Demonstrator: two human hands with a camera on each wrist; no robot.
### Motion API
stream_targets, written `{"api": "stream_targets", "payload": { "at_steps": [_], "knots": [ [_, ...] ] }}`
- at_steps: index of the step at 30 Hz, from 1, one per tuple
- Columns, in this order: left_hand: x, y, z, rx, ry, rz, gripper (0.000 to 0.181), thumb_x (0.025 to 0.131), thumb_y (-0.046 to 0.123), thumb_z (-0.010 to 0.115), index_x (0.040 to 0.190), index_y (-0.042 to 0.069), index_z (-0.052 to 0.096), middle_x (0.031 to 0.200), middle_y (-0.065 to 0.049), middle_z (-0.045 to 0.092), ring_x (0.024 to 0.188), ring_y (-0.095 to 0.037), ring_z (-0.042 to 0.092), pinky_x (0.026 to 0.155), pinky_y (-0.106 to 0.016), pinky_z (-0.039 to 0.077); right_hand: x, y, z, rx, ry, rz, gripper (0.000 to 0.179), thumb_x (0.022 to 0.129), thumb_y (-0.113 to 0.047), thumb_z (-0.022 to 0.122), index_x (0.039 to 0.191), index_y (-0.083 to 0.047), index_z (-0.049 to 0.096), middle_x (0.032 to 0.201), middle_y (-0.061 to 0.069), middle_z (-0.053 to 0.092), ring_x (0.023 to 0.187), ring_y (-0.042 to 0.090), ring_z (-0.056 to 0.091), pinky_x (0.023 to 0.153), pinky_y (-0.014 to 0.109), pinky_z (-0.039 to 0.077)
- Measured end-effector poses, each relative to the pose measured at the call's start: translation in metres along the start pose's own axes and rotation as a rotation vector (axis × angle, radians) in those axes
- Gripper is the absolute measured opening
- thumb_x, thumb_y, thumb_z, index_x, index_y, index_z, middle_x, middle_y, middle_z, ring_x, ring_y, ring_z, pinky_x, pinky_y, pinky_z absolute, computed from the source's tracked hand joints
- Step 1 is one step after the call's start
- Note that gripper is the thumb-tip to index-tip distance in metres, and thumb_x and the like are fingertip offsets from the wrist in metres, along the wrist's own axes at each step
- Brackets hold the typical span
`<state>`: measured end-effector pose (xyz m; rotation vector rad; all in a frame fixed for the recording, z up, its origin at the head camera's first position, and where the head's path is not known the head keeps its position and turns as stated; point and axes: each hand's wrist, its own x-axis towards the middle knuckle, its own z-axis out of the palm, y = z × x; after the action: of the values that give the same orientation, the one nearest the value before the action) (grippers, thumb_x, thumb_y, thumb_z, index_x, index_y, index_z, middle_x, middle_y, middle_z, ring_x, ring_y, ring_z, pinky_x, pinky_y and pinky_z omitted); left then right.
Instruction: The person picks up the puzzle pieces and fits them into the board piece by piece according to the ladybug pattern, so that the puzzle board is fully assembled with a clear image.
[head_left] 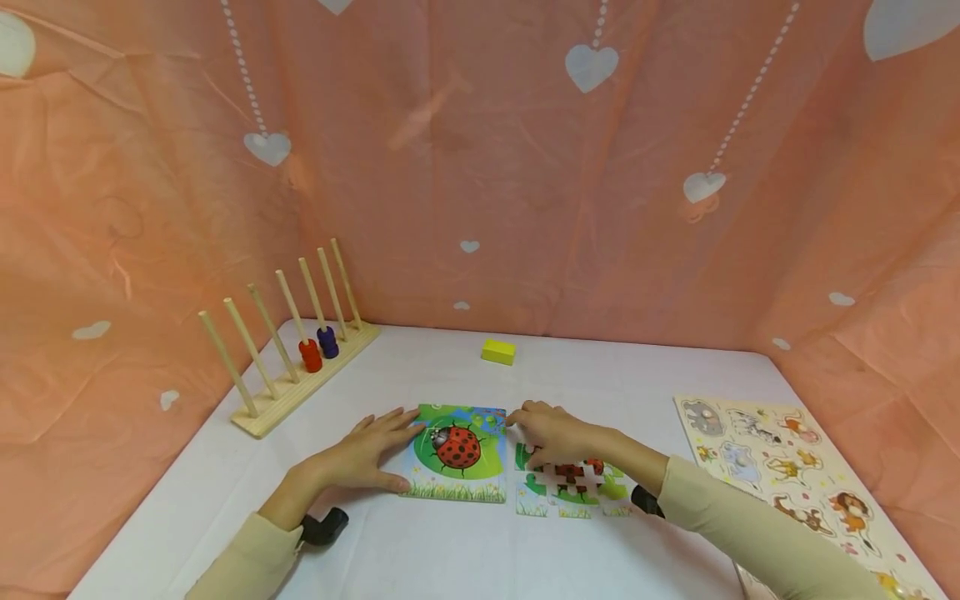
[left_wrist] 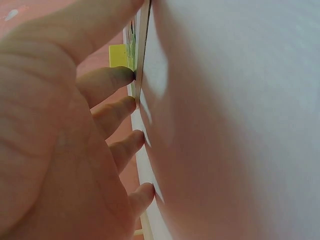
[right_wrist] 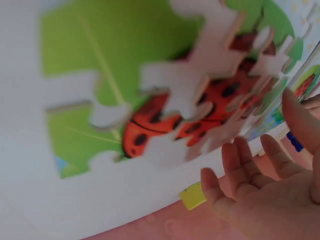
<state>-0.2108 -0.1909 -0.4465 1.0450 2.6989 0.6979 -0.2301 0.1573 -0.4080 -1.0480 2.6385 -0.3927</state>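
A square ladybug picture board [head_left: 468, 487] lies flat on the white table. My left hand [head_left: 360, 454] is at its left edge, fingers spread, with the thumb near the lower corner and fingertips near the upper one. In the left wrist view, fingertips [left_wrist: 125, 76] meet the board's thin edge. Just right of the board lie separated ladybug puzzle pieces [head_left: 576, 498], with gaps between them. My right hand [head_left: 558, 435] hovers over their upper part, its index fingertip by the board's upper right corner. The right wrist view shows its fingers [right_wrist: 235, 165] loosely bent, gripping nothing visible.
A yellow block [head_left: 498, 352] sits behind the puzzle. At the back left stands a wooden peg rack [head_left: 311, 379] with red rings [head_left: 311, 356] and purple rings [head_left: 327, 342]. An animal picture board [head_left: 757, 479] lies on the right, partly under the right forearm. Pink curtain surrounds the table.
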Motion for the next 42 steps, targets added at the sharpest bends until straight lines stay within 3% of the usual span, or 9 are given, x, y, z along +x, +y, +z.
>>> {"api": "stream_targets", "payload": {
  "at_steps": [4,8,19,29,36,42],
  "knots": [
    [-0.002,-0.001,0.0,-0.002,0.001,-0.002,0.089,0.082,0.048,0.077,0.148,-0.001,0.043,0.159,-0.024,0.028,0.145,-0.05,0.019,0.109,-0.075,0.011,-0.006,0.004,0.001,0.074,0.014,0.031,0.044,0.081,0.0,0.078,0.121,-0.004,0.061,0.093,-0.001,0.054,0.088,0.016,0.046,0.08,0.04,0.036],
    [-0.002,-0.002,0.0,-0.002,0.003,-0.003,0.089,0.082,0.048,0.077,0.149,-0.001,0.043,0.159,-0.024,0.027,0.145,-0.05,0.019,0.109,-0.074,0.011,-0.008,0.004,0.003,0.103,0.039,0.031,0.037,0.081,0.006,0.075,0.113,-0.005,0.062,0.082,-0.001,0.053,0.081,0.016,0.046,0.078,0.04,0.035],
    [0.0,0.001,-0.002,0.0,0.002,-0.004,0.089,0.083,0.048,0.076,0.149,-0.001,0.042,0.16,-0.023,0.027,0.145,-0.05,0.018,0.109,-0.074,0.01,-0.006,0.005,0.001,0.094,0.062,0.068,0.035,0.079,-0.005,0.084,0.108,-0.007,0.064,0.081,-0.003,0.056,0.08,0.016,0.048,0.079,0.043,0.037],
    [0.001,0.0,-0.002,-0.004,-0.002,-0.013,0.09,0.082,0.048,0.077,0.149,0.0,0.042,0.16,-0.023,0.027,0.146,-0.049,0.018,0.11,-0.074,0.01,-0.006,0.008,-0.003,0.195,0.027,0.018,0.026,0.081,-0.002,0.081,0.102,-0.004,0.066,0.085,-0.003,0.06,0.075,0.01,0.052,0.07,0.029,0.048],
    [-0.001,-0.001,-0.001,-0.003,-0.002,-0.016,0.09,0.082,0.049,0.077,0.149,0.001,0.042,0.16,-0.022,0.027,0.146,-0.049,0.018,0.11,-0.074,0.01,0.015,0.0,-0.004,0.221,0.019,-0.107,0.017,0.088,0.009,0.067,0.097,-0.005,0.064,0.078,-0.003,0.061,0.067,0.006,0.054,0.063,0.023,0.047],
    [0.0,0.0,0.0,-0.006,-0.004,-0.008,0.09,0.082,0.048,0.077,0.149,0.0,0.042,0.159,-0.023,0.028,0.146,-0.049,0.019,0.109,-0.075,0.011,0.031,-0.021,-0.017,0.125,0.008,-0.079,0.016,0.086,0.006,0.071,0.097,-0.005,0.067,0.071,-0.004,0.058,0.061,0.007,0.051,0.059,0.024,0.042]
  ]
}}
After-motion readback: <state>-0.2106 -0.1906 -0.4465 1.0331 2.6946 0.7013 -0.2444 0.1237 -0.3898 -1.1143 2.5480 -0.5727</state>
